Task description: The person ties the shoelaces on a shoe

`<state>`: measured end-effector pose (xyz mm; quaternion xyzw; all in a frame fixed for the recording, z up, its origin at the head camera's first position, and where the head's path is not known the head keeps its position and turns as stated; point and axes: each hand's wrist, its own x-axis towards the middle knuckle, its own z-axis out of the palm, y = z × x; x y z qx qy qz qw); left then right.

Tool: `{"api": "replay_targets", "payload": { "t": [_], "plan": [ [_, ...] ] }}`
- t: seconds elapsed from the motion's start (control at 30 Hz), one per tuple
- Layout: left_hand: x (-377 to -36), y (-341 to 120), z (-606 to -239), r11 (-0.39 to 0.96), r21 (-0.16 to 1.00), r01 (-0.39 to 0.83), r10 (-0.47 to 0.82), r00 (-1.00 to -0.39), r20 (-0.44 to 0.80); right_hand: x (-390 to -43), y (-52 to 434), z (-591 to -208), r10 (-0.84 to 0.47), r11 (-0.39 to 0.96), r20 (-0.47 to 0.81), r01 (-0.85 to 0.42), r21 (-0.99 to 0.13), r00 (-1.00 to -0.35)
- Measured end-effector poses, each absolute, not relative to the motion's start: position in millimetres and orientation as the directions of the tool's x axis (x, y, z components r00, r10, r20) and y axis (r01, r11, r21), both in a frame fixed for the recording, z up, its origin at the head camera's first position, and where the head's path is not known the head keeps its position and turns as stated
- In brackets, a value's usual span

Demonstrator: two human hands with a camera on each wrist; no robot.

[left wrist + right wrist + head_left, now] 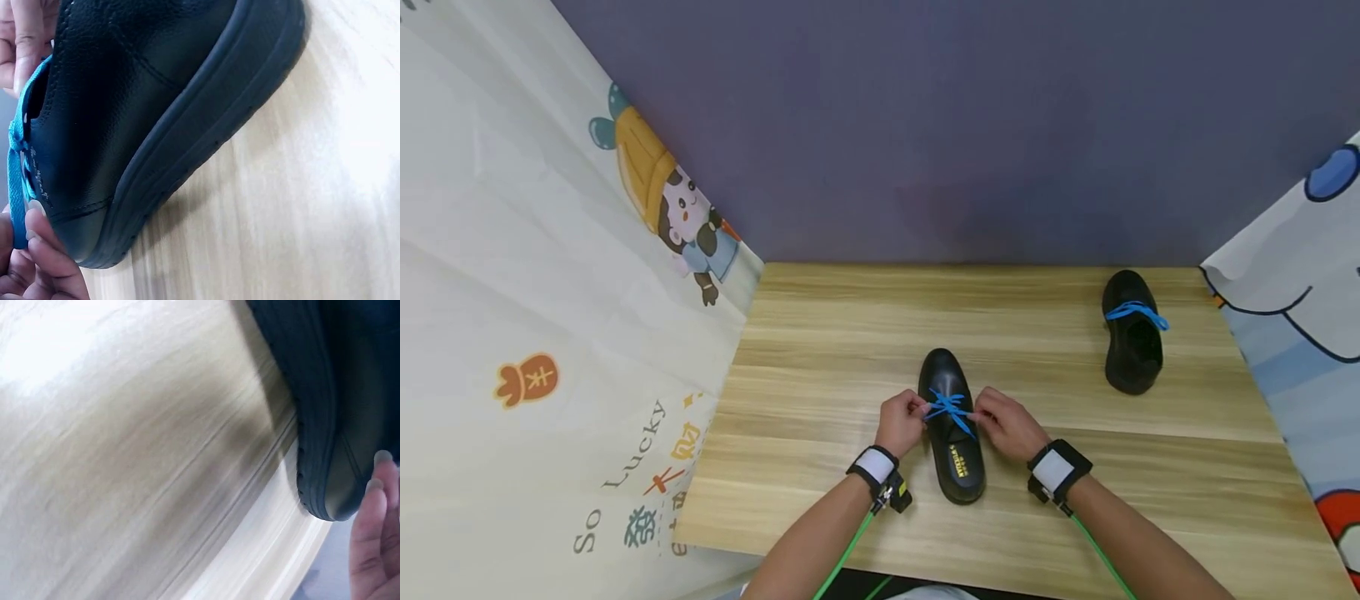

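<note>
The left hand and the right hand each pinch an end of the bright blue flat shoelace, which stretches between their fingertips across the black leather shoe. That shoe stands between both hands on the light wooden table. A second black shoe with blue lace sits well apart, beyond the right fingers.

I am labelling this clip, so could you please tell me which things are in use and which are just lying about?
In use: near shoe, blue lace, left hand, right hand.
Lying about: far shoe, table, printed cloths.
</note>
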<state>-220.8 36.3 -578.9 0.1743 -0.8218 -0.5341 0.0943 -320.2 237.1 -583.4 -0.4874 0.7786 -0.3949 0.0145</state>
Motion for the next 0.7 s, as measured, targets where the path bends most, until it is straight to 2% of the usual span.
{"api": "replay_targets", "payload": {
  "t": [0.2,0.43,0.7],
  "plan": [
    [-218.3,39.4,-584.7,0.398,0.9,-0.176,-0.353,-0.935,-0.027,-317.8,238.9,-587.0,-0.786,0.24,0.338,-0.759,-0.606,-0.518],
    [-214.6,39.1,-587.3,0.356,0.918,-0.177,-0.363,-0.931,-0.038,-314.8,240.7,-586.6,-0.817,0.237,0.326,-0.792,-0.562,-0.476],
    [-219.3,31.1,-587.9,0.501,0.856,-0.123,-0.373,-0.924,0.085,-316.2,239.1,-582.2,-0.822,0.227,0.389,-0.866,-0.445,-0.416]
  ]
}}
